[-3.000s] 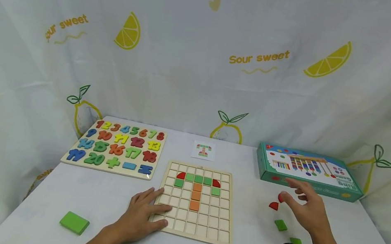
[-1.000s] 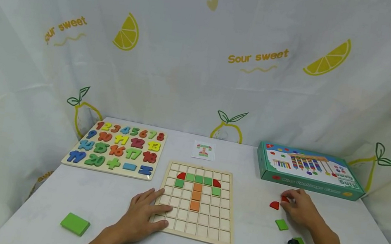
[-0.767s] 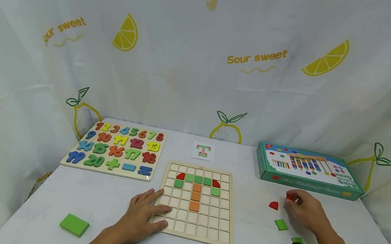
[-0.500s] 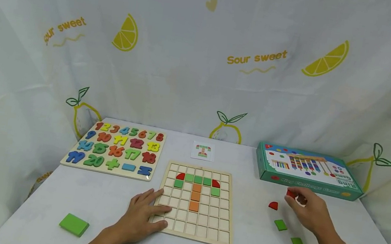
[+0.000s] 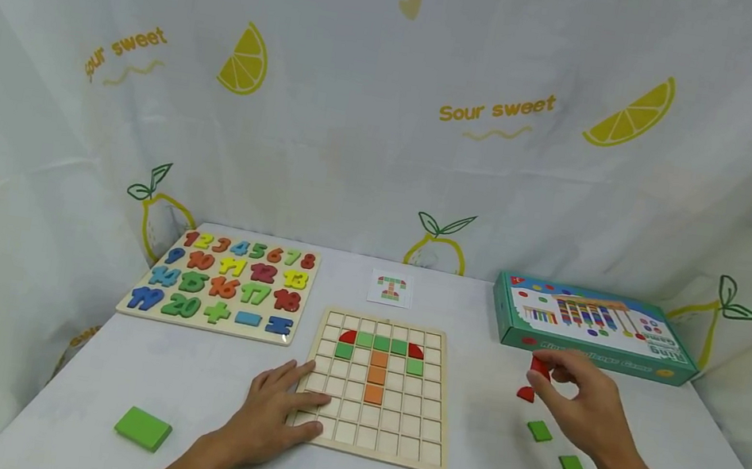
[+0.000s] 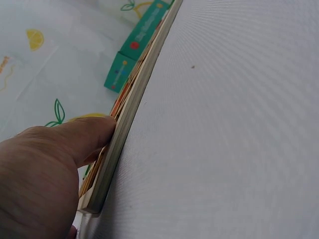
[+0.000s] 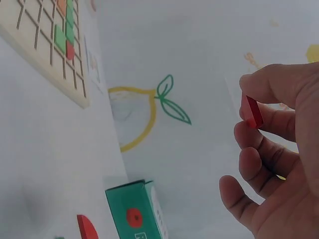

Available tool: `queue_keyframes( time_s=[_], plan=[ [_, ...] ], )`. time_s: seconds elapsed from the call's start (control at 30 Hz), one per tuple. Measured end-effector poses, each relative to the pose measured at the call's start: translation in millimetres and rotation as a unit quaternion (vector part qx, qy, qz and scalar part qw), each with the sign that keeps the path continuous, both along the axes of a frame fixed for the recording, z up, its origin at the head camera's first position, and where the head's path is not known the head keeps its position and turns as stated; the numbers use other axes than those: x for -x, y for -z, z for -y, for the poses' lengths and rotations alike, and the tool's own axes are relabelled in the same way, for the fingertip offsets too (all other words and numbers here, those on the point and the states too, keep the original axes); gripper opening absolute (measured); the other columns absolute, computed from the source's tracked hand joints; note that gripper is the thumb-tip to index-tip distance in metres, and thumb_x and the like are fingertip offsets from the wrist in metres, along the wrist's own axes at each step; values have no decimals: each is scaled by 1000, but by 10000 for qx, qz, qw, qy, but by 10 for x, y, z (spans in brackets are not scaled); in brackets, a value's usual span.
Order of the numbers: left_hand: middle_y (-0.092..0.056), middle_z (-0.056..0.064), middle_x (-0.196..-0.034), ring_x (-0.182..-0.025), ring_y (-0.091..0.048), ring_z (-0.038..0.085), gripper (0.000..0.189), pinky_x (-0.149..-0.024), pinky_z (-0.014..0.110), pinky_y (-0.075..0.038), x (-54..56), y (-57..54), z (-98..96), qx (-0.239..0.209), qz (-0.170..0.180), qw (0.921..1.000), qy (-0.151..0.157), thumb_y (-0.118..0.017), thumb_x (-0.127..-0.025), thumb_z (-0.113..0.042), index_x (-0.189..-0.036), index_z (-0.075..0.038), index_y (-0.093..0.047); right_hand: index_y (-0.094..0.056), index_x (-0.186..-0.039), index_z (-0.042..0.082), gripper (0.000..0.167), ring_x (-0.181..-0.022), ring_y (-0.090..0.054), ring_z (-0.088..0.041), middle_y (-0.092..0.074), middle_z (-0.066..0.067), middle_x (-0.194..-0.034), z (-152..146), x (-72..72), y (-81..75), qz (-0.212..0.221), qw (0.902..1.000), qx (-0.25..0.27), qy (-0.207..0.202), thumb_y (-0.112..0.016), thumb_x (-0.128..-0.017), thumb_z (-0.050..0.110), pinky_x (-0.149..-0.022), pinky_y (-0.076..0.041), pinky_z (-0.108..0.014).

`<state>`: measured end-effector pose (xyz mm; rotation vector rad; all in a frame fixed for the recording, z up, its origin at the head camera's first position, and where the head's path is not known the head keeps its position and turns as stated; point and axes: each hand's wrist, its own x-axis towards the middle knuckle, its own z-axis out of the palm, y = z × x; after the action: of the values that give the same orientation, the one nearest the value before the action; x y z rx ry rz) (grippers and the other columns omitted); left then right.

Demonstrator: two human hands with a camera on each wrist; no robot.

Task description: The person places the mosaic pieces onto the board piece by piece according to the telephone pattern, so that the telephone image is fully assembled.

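My right hand point(image 5: 584, 408) pinches a red quarter-circle tile point(image 7: 252, 112) between thumb and fingertips, raised above the table. Just below it lies a second red quarter-circle tile point(image 5: 526, 394), with two green square tiles point(image 5: 539, 430) nearer to me. My left hand point(image 5: 271, 416) rests with spread fingers on the left edge of the wooden grid board point(image 5: 388, 457). On that board, green, red and orange tiles form a T shape, its stem made of orange squares point(image 5: 376, 376). The left wrist view shows the thumb point(image 6: 92, 134) against the board's edge.
A small pattern card point(image 5: 391, 289) lies behind the board. The number puzzle board point(image 5: 275, 337) is at the back left, a green game box point(image 5: 593, 329) at the back right. A green block point(image 5: 142, 428) sits front left. A printed curtain point(image 5: 360, 144) hangs behind the table.
Over these frames my right hand lowers to the table beside the red tiles, then rises and shifts left, a red tile pinched in it. The left hand has stayed on the board.
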<state>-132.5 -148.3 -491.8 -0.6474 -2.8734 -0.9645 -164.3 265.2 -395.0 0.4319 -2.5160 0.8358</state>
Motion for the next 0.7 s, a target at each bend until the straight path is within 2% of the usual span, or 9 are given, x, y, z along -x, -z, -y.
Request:
queue_keyframes(
  time_s=[0.2, 0.4, 0.7],
  plan=[
    [-38, 10, -149, -138, -23, 39, 38, -100, 61, -15, -5, 2, 1, -21, 9, 10000, -13, -69, -87, -42, -120, -24, -70, -69, -104, 6, 27, -84, -49, -11, -61, 5, -90, 244, -74, -10, -400, 9979, 207, -473, -77, -79, -1, -73, -40, -11],
    [-38, 10, -149, -138, -23, 39, 38, -100, 61, -15, -3, 14, 4, 18, 2, 10000, -16, -69, -87, -42, -120, -24, -70, -70, -104, 11, 29, -82, -53, -12, -62, 11, -93, 480, -107, 74, -475, 9960, 153, -747, -78, -78, 1, -67, -45, -24],
    [-38, 10, -149, -138, -24, 39, 38, -100, 61, -16, 4, 6, 4, -13, -14, 10000, 6, -69, -87, -41, -121, -24, -70, -70, -103, 10, 29, -83, -53, -16, -61, 12, -93, 823, -108, 150, -363, 9914, 501, -1156, -78, -78, 1, -71, -45, -28]
  ],
)
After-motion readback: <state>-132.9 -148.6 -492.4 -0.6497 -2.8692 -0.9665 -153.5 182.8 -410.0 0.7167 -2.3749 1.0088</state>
